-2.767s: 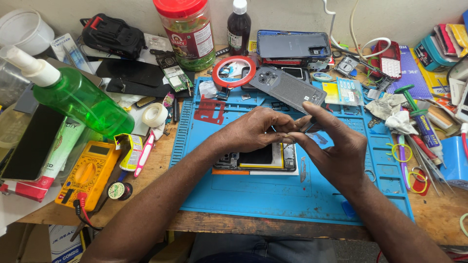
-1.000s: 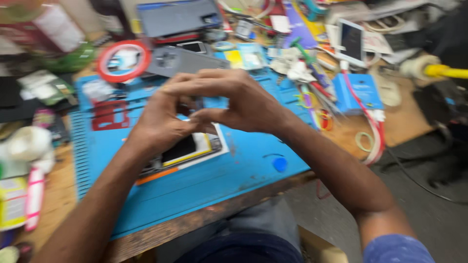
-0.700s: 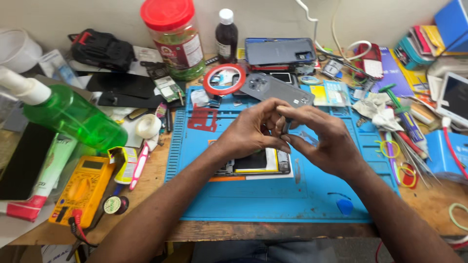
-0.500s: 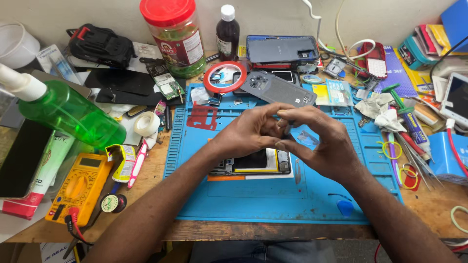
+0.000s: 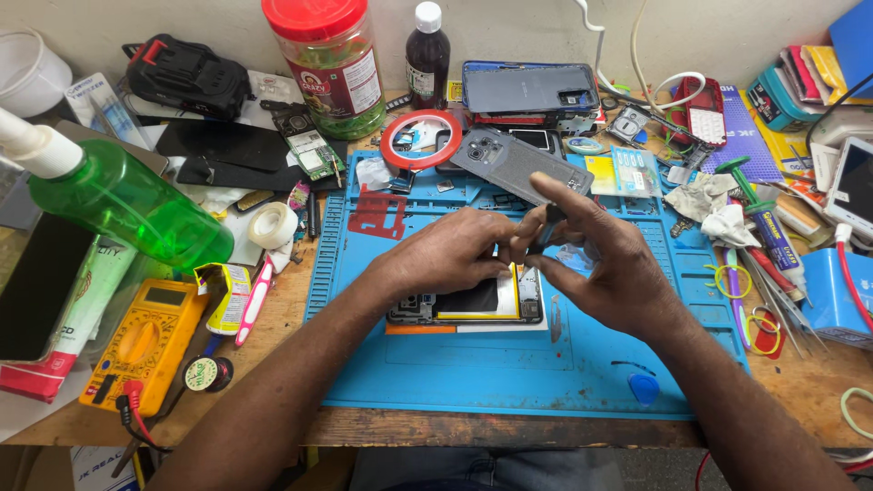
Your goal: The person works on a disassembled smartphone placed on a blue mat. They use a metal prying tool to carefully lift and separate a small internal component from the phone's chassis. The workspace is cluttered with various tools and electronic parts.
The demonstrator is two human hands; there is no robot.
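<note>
The opened phone (image 5: 466,305) lay flat on the blue mat (image 5: 509,382), long axis left-to-right, directly beneath both grips; the right hand (image 5: 605,264) pinched a dark tool (image 5: 548,225); the left hand (image 5: 450,255), fingers curled together, pressed the phone's upper edge.

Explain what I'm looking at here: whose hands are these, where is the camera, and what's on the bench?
There is no machine here: a person works bare-handed, and the single camera sits on their head, looking down. On a blue rubber work mat lies an opened phone with its insides showing. The left hand rests over it; the right hand pinches a small dark tool in its grip. Nearby lie a grey phone back cover, a green spray bottle, a yellow multimeter and a red-lidded plastic jar.
</note>
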